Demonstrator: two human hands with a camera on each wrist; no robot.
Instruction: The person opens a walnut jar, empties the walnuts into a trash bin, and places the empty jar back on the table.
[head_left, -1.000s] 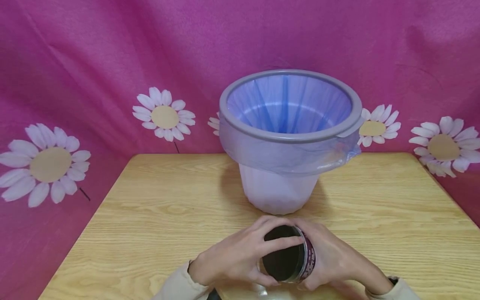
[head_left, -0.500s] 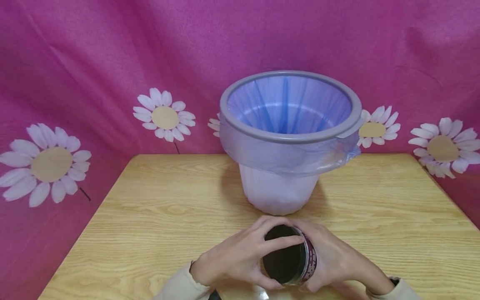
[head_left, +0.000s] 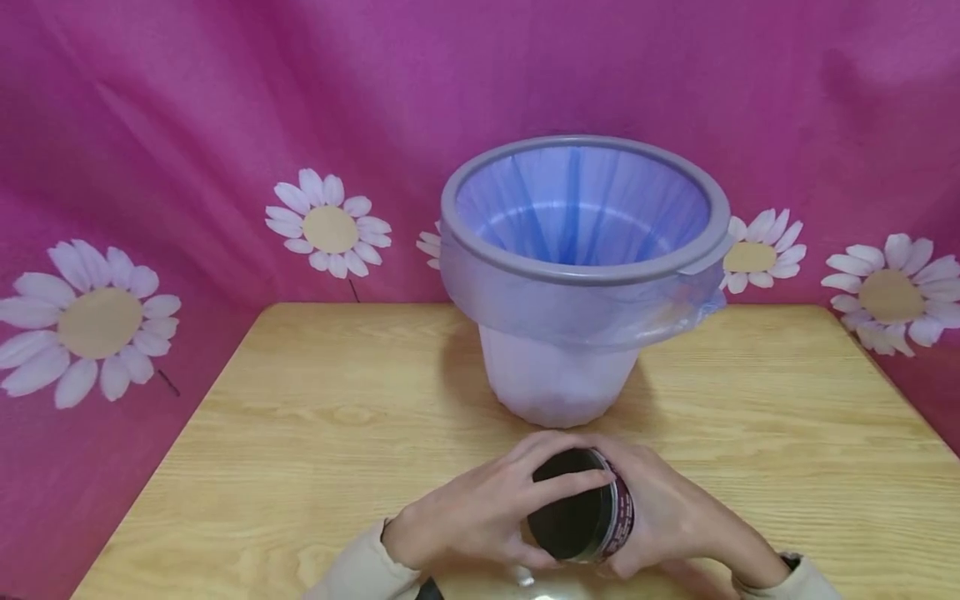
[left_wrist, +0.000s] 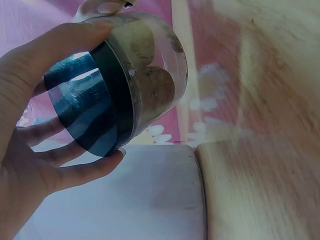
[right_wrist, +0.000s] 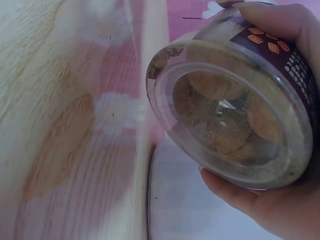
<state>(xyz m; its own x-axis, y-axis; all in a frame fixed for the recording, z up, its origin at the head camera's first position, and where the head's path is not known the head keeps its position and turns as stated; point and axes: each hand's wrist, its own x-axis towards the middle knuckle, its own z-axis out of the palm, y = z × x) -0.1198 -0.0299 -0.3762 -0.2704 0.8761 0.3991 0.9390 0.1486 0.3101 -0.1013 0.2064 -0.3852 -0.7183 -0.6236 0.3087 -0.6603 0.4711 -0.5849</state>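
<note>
Low in the head view, both hands are around a clear plastic jar [right_wrist: 225,120] with a dark, shiny lid [head_left: 568,525]. The jar is tilted above the table. My left hand [head_left: 480,512] grips the lid, fingers spread around its rim, as the left wrist view shows. On the other side, my right hand [head_left: 663,512] grips the jar's body over a maroon label [right_wrist: 302,70] with small biscuit pictures. Through the clear wall, several round brown pieces [left_wrist: 160,90] show inside; they look like biscuits. The lid appears to be on the jar.
Just beyond the hands stands a white bin [head_left: 558,379] with a grey rim ring [head_left: 581,273] and a translucent bluish liner. Near the table's front lies a small shiny clear item [head_left: 525,577], mostly hidden. A pink flowered cloth [head_left: 225,100] hangs behind the wooden table [head_left: 322,400].
</note>
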